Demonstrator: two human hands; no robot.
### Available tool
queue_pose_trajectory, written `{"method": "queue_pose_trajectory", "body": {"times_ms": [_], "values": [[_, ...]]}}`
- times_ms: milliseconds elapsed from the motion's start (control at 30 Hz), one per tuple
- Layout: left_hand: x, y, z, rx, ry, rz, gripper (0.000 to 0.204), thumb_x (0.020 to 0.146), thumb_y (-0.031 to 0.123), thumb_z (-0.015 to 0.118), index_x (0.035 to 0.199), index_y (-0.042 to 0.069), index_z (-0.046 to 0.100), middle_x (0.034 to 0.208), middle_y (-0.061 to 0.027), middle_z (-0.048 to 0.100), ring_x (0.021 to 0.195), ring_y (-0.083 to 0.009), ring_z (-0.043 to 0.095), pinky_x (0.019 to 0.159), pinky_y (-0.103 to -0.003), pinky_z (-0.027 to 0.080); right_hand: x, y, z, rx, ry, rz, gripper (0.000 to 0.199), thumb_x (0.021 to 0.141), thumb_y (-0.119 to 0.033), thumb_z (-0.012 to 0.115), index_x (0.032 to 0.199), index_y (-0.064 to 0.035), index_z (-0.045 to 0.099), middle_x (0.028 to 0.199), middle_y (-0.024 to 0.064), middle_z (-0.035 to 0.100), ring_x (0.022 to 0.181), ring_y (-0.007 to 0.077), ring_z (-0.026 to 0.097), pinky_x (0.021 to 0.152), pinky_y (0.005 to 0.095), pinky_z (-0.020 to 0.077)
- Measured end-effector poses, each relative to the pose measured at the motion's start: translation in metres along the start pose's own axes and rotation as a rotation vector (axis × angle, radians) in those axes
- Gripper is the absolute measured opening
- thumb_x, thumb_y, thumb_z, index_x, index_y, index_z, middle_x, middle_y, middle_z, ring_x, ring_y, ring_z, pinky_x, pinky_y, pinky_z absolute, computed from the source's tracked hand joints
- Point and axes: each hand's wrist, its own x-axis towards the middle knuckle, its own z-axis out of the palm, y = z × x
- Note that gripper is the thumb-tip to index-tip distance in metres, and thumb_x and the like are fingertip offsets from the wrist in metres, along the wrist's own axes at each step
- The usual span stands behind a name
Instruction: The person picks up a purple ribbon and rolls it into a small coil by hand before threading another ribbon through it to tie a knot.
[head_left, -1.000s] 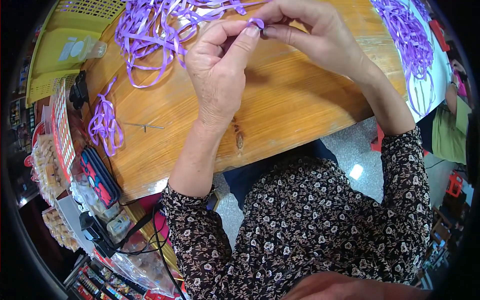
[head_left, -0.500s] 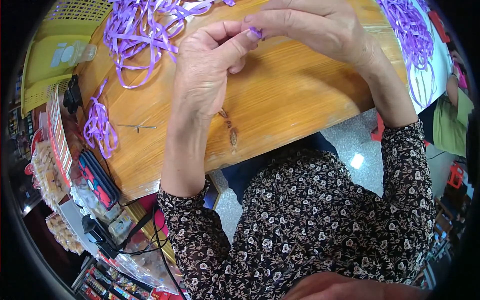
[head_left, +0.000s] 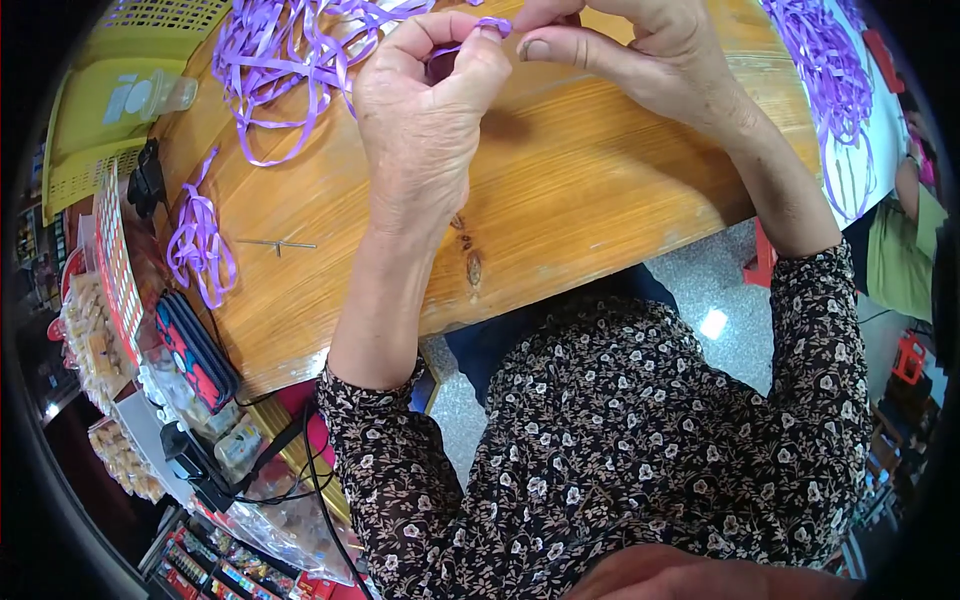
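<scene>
My left hand [head_left: 425,120] and my right hand [head_left: 640,55] meet above the far part of a wooden table [head_left: 560,200]. Between their fingertips they pinch a small folded piece of purple ribbon [head_left: 492,24]. Its strand runs left from my left thumb to a loose tangle of purple ribbon [head_left: 290,55] lying on the table. Both thumbs and forefingers are closed on the ribbon. My forearms in a dark flowered blouse come up from the lower edge.
A small bundle of purple ribbon [head_left: 200,245] and a thin metal pin [head_left: 275,243] lie at the left. A yellow basket [head_left: 110,110] stands far left. More purple ribbon [head_left: 835,90] hangs at the right. Cables and packaged goods crowd the lower left. Another person's green sleeve [head_left: 900,250] shows right.
Both hands have shifted up and away in the picture, staying together on the ribbon piece. The fingers have turned the fold slightly.
</scene>
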Motion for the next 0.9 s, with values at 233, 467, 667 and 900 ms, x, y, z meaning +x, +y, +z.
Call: {"method": "queue_pose_trajectory", "body": {"times_ms": [233,467,667,900], "values": [[-0.001,-0.002,0.004,0.027,0.03,0.095,0.011,0.084,0.006,0.061,0.091,-0.002,0.058,0.072,-0.0002,0.056,0.059,-0.0047,0.046,0.05,-0.018,0.034,-0.004,-0.004,0.006,0.178,0.054,0.194,0.013,0.079,-0.008,0.066,0.09,-0.0014,0.064,0.082,0.0064,0.065,0.076,0.0118,0.06,0.068,0.0238,0.0451],[-0.003,0.0,0.012,-0.037,0.042,0.127,0.012,0.084,0.005,0.06,0.094,-0.002,0.057,0.074,0.0001,0.056,0.059,-0.0051,0.045,0.052,-0.019,0.034,-0.002,0.006,0.007,0.585,0.019,0.508,0.011,0.082,-0.011,0.063,0.088,-0.0018,0.063,0.081,0.0017,0.063,0.074,0.0069,0.055,0.067,0.0198,0.0432],[-0.007,0.003,0.013,-0.261,-0.043,0.004,0.013,0.084,0.006,0.059,0.096,0.001,0.058,0.068,0.0042,0.047,0.055,-0.0043,0.034,0.053,-0.021,0.03,0.0,0.011,0.007,1.13,0.005,0.755,0.008,0.081,-0.008,0.063,0.085,-0.0014,0.063,0.077,0.0026,0.06,0.07,0.0086,0.052,0.063,0.0197,0.0406],[-0.007,0.008,0.014,-0.283,-0.055,-0.005,0.012,0.084,0.006,0.059,0.095,0.002,0.059,0.067,0.0044,0.046,0.054,-0.0044,0.033,0.053,-0.021,0.03,-0.001,0.01,0.006,1.271,-0.033,0.805,0.008,0.081,-0.009,0.062,0.085,-0.0021,0.063,0.075,0.0017,0.059,0.07,0.0089,0.051,0.064,0.0205,0.0397]]}}
